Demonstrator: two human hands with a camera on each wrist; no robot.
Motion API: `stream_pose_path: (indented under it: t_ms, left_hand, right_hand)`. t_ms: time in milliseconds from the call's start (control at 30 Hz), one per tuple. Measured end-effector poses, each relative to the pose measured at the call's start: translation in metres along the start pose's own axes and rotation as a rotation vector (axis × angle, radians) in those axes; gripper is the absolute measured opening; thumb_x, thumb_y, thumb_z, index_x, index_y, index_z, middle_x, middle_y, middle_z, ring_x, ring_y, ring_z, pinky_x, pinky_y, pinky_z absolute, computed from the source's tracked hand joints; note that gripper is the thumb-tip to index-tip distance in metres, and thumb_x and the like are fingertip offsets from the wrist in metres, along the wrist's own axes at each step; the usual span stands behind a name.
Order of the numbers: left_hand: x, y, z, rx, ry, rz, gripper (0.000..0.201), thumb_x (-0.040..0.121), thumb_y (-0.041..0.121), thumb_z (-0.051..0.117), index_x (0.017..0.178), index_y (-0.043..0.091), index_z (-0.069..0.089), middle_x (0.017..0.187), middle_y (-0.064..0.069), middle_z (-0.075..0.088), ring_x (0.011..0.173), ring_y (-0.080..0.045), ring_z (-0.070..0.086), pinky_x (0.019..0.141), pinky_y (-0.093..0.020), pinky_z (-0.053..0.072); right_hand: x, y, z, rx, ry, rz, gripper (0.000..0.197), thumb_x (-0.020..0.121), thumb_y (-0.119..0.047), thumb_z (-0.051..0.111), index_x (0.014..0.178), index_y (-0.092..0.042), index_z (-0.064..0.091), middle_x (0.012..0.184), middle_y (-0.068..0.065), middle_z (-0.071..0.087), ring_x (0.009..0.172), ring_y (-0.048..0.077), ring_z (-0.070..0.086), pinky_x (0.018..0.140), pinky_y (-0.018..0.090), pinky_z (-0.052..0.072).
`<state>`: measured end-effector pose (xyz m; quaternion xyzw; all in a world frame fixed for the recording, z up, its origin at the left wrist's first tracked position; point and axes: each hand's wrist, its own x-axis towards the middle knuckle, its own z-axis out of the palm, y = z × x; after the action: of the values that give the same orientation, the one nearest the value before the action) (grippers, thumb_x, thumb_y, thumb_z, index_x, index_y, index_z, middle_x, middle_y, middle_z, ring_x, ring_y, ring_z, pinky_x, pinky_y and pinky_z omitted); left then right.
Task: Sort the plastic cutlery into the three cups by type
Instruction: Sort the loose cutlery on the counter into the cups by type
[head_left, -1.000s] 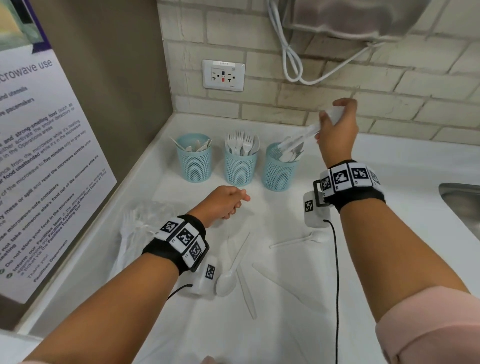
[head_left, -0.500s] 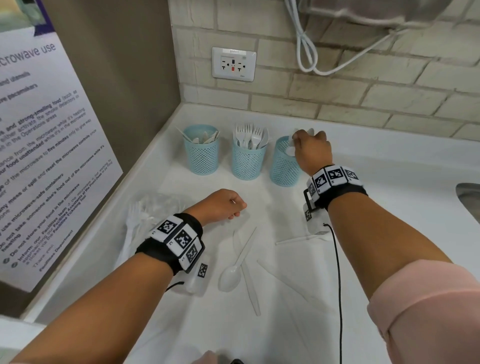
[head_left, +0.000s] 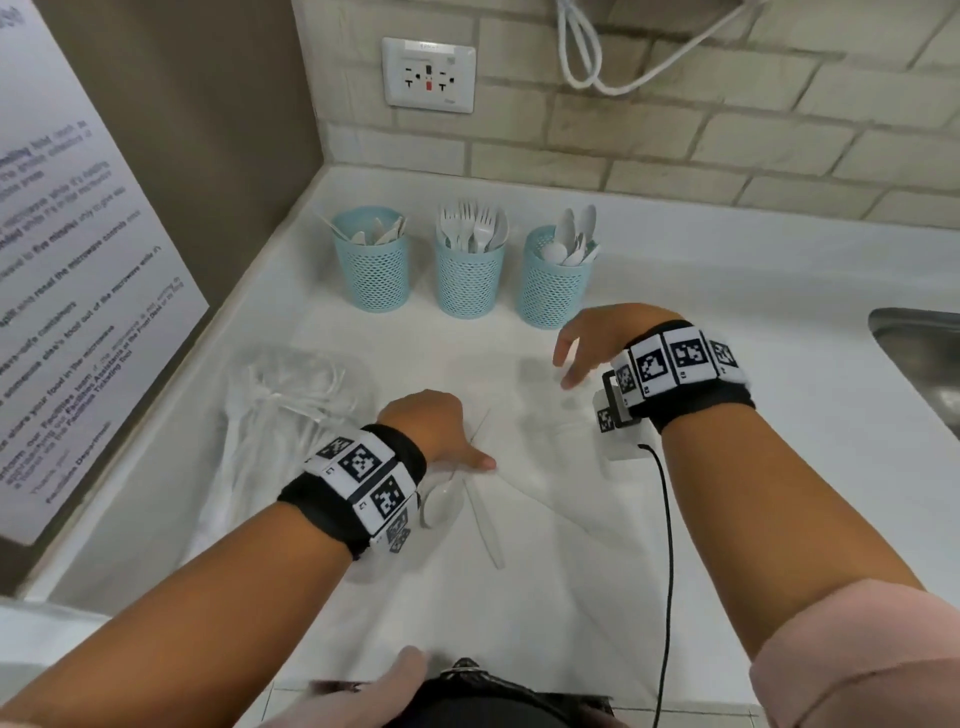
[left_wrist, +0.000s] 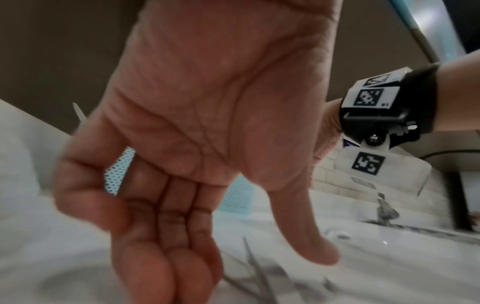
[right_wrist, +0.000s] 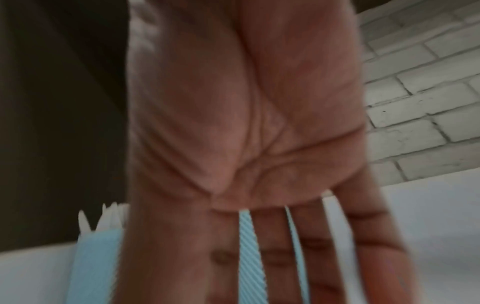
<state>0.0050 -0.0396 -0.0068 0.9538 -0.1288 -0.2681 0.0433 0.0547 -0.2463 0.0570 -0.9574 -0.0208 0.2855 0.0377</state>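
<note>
The left hand (head_left: 439, 434) is hovering with fingers loose and empty over a white plastic spoon (head_left: 441, 501) and knife (head_left: 485, 525) lying on the white surface (head_left: 779, 322), probably choosing one. The right hand (head_left: 597, 343), fingers spread and empty, is hanging near the three pale-blue mesh cups (head_left: 467, 280), each holding sorted white cutlery.

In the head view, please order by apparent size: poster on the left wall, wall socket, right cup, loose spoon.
1. poster
2. right cup, wall socket: look alike, unsure
3. loose spoon, partly hidden by the left wrist
</note>
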Motion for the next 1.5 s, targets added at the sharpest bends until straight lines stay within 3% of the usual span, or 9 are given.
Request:
stream_pose_path:
  t_ms: [100,300,467,667,900,1100,1267,1333,1500]
  left_hand:
    - [-0.004,0.009,0.007,-0.005,-0.033,-0.022,0.062,0.061,0.069,0.07,0.08,0.014,0.049,0.074,0.002,0.053,0.081,-0.022,0.058,0.081,-0.033,0.051]
    - [-0.012,0.023,0.002,0.054,-0.04,0.003,0.051,0.077,0.048,0.07,0.099,0.003,0.063,0.087,-0.006,0.068,0.098,-0.025,0.066,0.087,-0.03,0.05]
    - [-0.007,0.03,-0.001,-0.031,-0.066,-0.081,0.034,0.08,0.03,0.072,0.064,0.01,0.051,0.061,0.001,0.057,0.059,-0.015,0.057,0.066,-0.025,0.048]
    - [-0.012,0.042,0.013,-0.14,0.075,-0.045,0.014,0.086,0.007,0.054,0.097,-0.001,0.058,0.108,-0.014,0.064,0.1,-0.03,0.062,0.07,-0.028,0.044]
    - [-0.015,0.045,0.014,-0.141,0.079,-0.03,0.042,0.093,0.004,0.041,0.134,0.003,0.04,0.125,-0.017,0.056,0.113,-0.031,0.055,0.089,-0.031,0.046]
    - [-0.014,0.042,0.014,-0.188,0.073,-0.028,0.038,0.092,0.003,0.041,0.13,0.0,0.045,0.125,-0.018,0.056,0.113,-0.032,0.055,0.09,-0.032,0.045]
    - [-0.01,0.038,0.014,-0.253,0.066,-0.033,0.029,0.093,0.006,0.043,0.12,-0.002,0.051,0.123,-0.018,0.057,0.112,-0.031,0.055,0.084,-0.029,0.045]
    - [-0.009,0.036,0.012,-0.307,0.062,-0.047,0.026,0.093,0.007,0.042,0.114,-0.004,0.053,0.12,-0.018,0.057,0.111,-0.031,0.056,0.082,-0.03,0.045]
    - [0.001,0.024,0.009,-0.674,0.019,-0.075,0.024,0.089,0.003,0.042,0.1,-0.003,0.062,0.102,-0.017,0.066,0.084,-0.028,0.062,0.067,-0.028,0.047]
  right_hand:
    - [0.003,0.012,0.035,0.001,-0.066,0.111,0.051,0.062,-0.033,0.084,0.108,-0.026,0.064,0.11,-0.006,0.062,0.1,0.019,0.06,0.066,0.025,0.044]
    - [0.001,0.022,0.075,-0.001,0.05,0.151,0.044,0.061,-0.036,0.083,0.092,-0.017,0.06,0.096,0.002,0.067,0.088,0.025,0.064,0.084,0.041,0.054]
    - [-0.011,0.027,0.08,0.157,0.039,0.172,0.026,0.071,-0.028,0.079,0.065,-0.016,0.057,0.067,0.0,0.061,0.076,0.023,0.061,0.086,0.039,0.054]
    - [-0.02,0.009,0.087,0.101,0.054,0.173,0.023,0.074,-0.021,0.07,0.063,-0.012,0.052,0.069,0.004,0.059,0.073,0.025,0.061,0.08,0.037,0.055]
    - [-0.033,-0.011,0.086,0.006,-0.211,0.123,0.056,0.063,-0.061,0.074,0.086,-0.011,0.062,0.084,0.002,0.068,0.084,0.023,0.064,0.088,0.038,0.051]
    - [-0.032,-0.036,0.099,-0.12,-0.198,0.146,0.073,0.076,-0.038,0.074,0.132,-0.002,0.044,0.133,0.014,0.052,0.115,0.031,0.054,0.096,0.041,0.044]
    - [-0.034,-0.044,0.089,-0.06,-0.022,0.035,0.019,0.076,-0.011,0.072,0.086,0.0,0.061,0.086,0.012,0.061,0.076,0.024,0.056,0.064,0.03,0.047]
    - [-0.03,-0.046,0.091,-0.015,0.006,0.043,0.027,0.072,-0.012,0.074,0.063,-0.006,0.048,0.067,0.006,0.054,0.064,0.023,0.055,0.057,0.026,0.046]
    - [-0.022,-0.05,0.094,0.217,0.101,0.065,0.026,0.066,-0.003,0.064,0.054,-0.008,0.042,0.056,0.004,0.047,0.049,0.019,0.045,0.044,0.019,0.033]
